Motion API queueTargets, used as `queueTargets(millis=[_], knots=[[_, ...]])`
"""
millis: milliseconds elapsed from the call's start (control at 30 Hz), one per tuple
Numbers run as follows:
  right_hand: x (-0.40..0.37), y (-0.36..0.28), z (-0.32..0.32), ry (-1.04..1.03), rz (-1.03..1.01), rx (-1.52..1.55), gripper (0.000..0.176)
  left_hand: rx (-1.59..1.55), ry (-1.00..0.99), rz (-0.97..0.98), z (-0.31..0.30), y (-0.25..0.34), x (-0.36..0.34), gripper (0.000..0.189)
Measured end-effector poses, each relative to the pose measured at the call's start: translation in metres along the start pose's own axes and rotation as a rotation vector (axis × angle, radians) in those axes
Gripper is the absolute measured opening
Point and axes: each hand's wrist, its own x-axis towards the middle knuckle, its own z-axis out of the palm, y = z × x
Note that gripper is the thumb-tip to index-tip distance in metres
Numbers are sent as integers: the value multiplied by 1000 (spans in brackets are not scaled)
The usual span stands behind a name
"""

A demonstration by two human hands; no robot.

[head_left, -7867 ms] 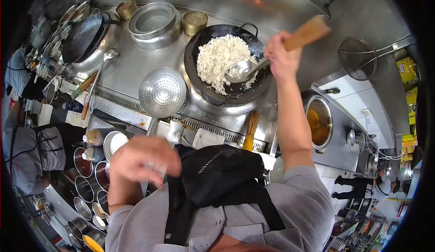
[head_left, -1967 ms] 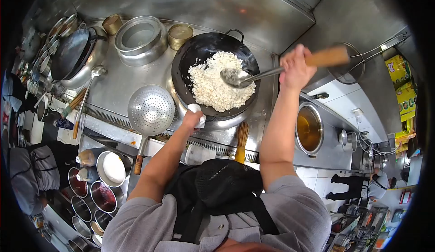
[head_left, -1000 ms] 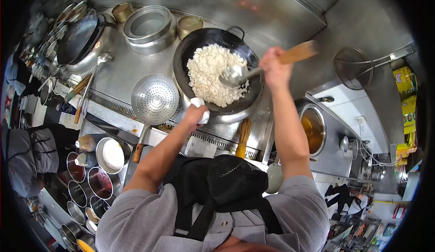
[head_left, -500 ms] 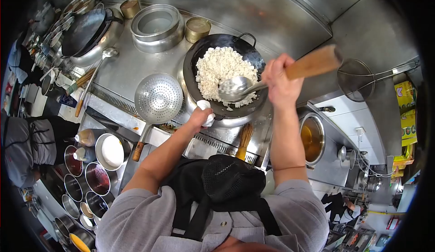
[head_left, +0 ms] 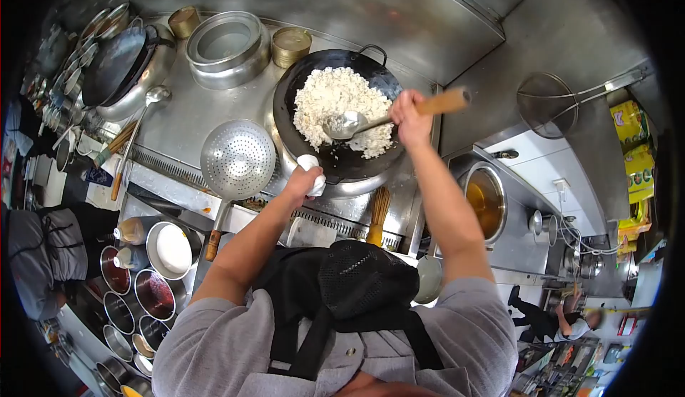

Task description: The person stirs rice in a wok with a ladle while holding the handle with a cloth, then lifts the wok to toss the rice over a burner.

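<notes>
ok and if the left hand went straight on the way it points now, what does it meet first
Most likely the near side of the black wok; the left hand, with its white cloth, points at it, rice beyond. Depth is unclear, so the cloth may already touch it.

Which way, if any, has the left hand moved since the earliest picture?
Yes. Against the white-filled bowl, the left hand has moved rightward and forward; it now holds a white cloth at the near edge of the wok.
</notes>
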Motion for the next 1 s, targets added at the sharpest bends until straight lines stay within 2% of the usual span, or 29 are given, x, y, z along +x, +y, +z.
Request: queueTargets(millis=[33, 67, 100, 133, 167, 200, 267, 300, 367, 433, 500, 567, 600, 633, 700, 767, 800, 833, 900, 933, 1000], knots=[[11, -4, -8, 21, 35, -42, 23, 9, -6, 3, -1, 2, -3, 27], [19, -39, 4, 96, -5, 45, 25, 14, 28, -24, -1, 4, -6, 27], [23, -71, 8, 144, -65, -39, 25, 15, 64, -51, -1, 5, -7, 27], [22, -99, 0, 104, -105, -27, 25, -47, 46, -63, -2, 3, -7, 36], [20, -114, -7, 63, -144, -13, 24, -47, 49, -64, 0, 5, -10, 36], [16, -105, -6, 63, -143, -9, 24, -143, 43, -107, 4, 10, -16, 36], [2, -63, -10, 294, -136, -91, 24, -242, 32, -150, 7, 9, -13, 36], [-1, -20, -18, 237, -140, -91, 22, -286, 16, -177, 7, 3, -4, 34], [19, -6, -21, 56, 26, 140, 20, -321, 3, -196, 6, 3, 0, 33], [44, -57, 0, 184, -44, 48, 23, -295, 23, -210, 7, 9, -6, 30], [53, -110, 8, 110, -197, 10, 22, -280, 35, -198, 11, 12, -7, 26], [46, -127, 8, 71, -282, -70, 35, -271, 59, -192, 14, 9, -5, 22], [44, -104, 6, 218, -282, 18, 22, -247, 103, -128, 15, 6, -1, 20], [50, -56, 1, 374, -267, -18, 30, -219, 144, -69, 17, 2, 0, 17], [54, 8, -8, 384, -118, 43, 25, -177, 221, -48, 20, 0, 4, 17], [80, -26, 12, 302, -59, -15, 25, -116, 296, 73, 13, -20, 25, 22], [82, -49, 19, 240, 3, -87, 26, -106, 293, 63, 14, -24, 16, 22], [87, -74, 27, 235, -16, -85, 26, -115, 294, 84, 16, -11, 13, 23], [64, -103, 37, -39, -249, -50, 26, -137, 308, 83, 18, -10, 11, 25], [51, -96, 39, -68, -323, 4, 25, -145, 316, 100, 18, -14, 13, 25], [33, -23, 42, 103, -408, -4, 27, -149, 320, 124, 17, -12, 15, 24]])
